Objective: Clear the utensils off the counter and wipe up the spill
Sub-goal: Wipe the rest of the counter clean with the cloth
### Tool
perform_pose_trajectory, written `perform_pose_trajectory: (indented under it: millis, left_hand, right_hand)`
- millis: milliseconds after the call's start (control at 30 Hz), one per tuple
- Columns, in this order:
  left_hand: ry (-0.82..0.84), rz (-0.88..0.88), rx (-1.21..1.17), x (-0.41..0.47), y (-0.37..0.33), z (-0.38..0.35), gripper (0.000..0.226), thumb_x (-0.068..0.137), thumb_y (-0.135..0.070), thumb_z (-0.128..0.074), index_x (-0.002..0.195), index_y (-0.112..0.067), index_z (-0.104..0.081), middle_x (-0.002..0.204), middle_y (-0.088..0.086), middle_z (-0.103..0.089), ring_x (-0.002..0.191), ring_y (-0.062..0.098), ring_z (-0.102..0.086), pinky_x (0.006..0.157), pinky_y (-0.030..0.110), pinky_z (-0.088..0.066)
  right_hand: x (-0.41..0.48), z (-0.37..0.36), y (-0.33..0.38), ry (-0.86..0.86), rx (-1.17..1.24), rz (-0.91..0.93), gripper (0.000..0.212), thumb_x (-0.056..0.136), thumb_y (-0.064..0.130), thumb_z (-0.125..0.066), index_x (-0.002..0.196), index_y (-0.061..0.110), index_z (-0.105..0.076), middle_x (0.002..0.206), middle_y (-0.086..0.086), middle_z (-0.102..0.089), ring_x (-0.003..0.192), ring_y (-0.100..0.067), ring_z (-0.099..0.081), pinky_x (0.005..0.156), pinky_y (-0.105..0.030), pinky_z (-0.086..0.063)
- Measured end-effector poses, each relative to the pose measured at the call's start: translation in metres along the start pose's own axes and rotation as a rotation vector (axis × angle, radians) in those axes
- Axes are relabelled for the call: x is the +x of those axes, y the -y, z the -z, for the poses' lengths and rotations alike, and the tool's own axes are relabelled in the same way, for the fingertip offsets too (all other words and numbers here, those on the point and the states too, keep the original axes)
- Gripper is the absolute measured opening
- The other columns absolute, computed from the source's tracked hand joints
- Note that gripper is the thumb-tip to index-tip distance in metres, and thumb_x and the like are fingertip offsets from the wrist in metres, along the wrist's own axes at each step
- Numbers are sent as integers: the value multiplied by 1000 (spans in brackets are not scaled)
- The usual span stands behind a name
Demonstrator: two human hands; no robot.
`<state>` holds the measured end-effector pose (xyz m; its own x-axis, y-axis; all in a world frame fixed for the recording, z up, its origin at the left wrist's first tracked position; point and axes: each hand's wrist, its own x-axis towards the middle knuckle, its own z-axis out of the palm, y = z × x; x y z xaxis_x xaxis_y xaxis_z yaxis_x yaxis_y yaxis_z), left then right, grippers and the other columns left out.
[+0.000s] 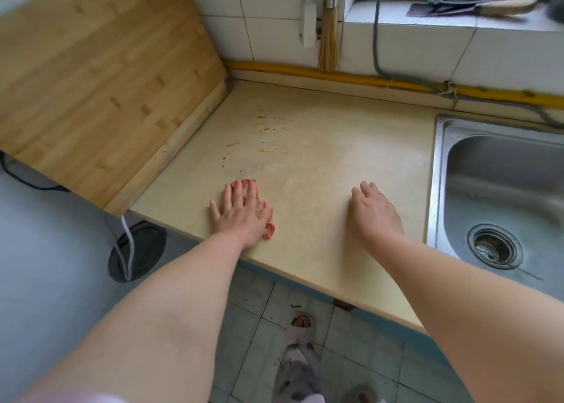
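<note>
Orange-brown streaks of the spill (262, 137) lie on the beige counter (351, 146), toward its back left. My left hand (241, 213) presses flat on a pink cloth (265, 210) near the counter's front edge, just in front of the streaks. The cloth shows past my fingertips and beside my palm; most of it is hidden under the hand. My right hand (377, 210) rests on the bare counter to the right, fingers loosely curled, holding nothing. No utensils lie on the counter.
A bamboo cutting board (100, 76) covers the surface to the left. A steel sink (503, 195) is set in at the right. A straw brush (329, 27) and a white handle hang on the tiled wall. Knives lie on the sill (457, 6).
</note>
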<state>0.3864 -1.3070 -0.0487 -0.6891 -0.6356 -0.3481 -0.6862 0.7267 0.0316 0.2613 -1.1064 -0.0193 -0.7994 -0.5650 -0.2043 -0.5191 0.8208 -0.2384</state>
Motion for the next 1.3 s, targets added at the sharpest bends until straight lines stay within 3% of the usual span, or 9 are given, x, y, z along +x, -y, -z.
perform_pose_trajectory:
  millis: [200,367,500,567,733,867,1033,1167,1300]
  left_hand:
    - [-12,109,-30,52,11,17,79,96,-63,-16,152,-21,20,160,8,23,146,27,24,114,54,14]
    - [-33,184,-86,102,11,35,82,95,-64,-22,154,-17,12,162,10,17,147,28,20,115,54,11]
    - [-40,184,-93,151,9,51,84,95,-64,-24,154,-16,11,162,10,16,148,28,18,116,53,9]
    - [-39,170,-87,171,5,60,84,96,-63,-24,154,-15,11,162,11,16,148,28,18,117,53,9]
    - [-34,86,-53,226,-20,81,81,97,-60,-21,154,-13,12,162,12,16,148,28,18,117,52,9]
    - [-23,21,-45,254,-48,90,80,98,-58,-21,154,-13,12,162,10,17,148,26,19,117,52,9]
    - [-15,-84,-60,263,-92,93,79,96,-54,-24,154,-14,12,162,8,17,148,24,20,117,51,9]
    - [-19,-233,-23,257,-133,90,77,96,-53,-25,155,-15,9,163,6,14,148,24,17,117,52,7]
    - [-16,-432,31,234,-189,82,75,96,-53,-22,155,-17,7,163,6,12,149,25,14,117,52,8]
  right_hand:
    - [45,-11,28,-4,1,-12,47,90,-1,-35,136,4,-35,152,-9,-26,149,-22,-9,118,-33,-19]
    - [85,-6,36,23,-8,-106,63,100,28,-37,151,0,-12,160,-14,-7,149,-27,-3,120,-36,-10]
    - [112,3,27,20,-10,-189,66,101,33,-35,152,0,-8,161,-15,-3,149,-27,0,121,-36,-8]
    - [120,6,19,26,-19,-229,67,100,36,-34,152,1,-10,161,-15,-5,149,-27,-3,121,-37,-10]
    - [132,16,1,46,-93,-198,60,97,42,-35,144,4,-28,154,-11,-23,141,-27,-23,107,-39,-34]
    - [131,18,-4,51,-86,-175,65,98,47,-33,150,10,-20,161,-6,-12,148,-22,-14,111,-34,-29]
    - [131,23,-10,72,-51,-153,66,97,51,-33,152,19,-14,162,5,-6,149,-14,-9,106,-32,-36]
    - [128,28,-23,39,86,-143,53,99,36,-35,150,30,-23,160,15,-13,147,-4,-13,107,-27,-34]
    - [123,37,-41,-158,210,-276,46,96,18,-40,138,34,-49,147,19,-41,136,-7,-41,105,-26,-40]
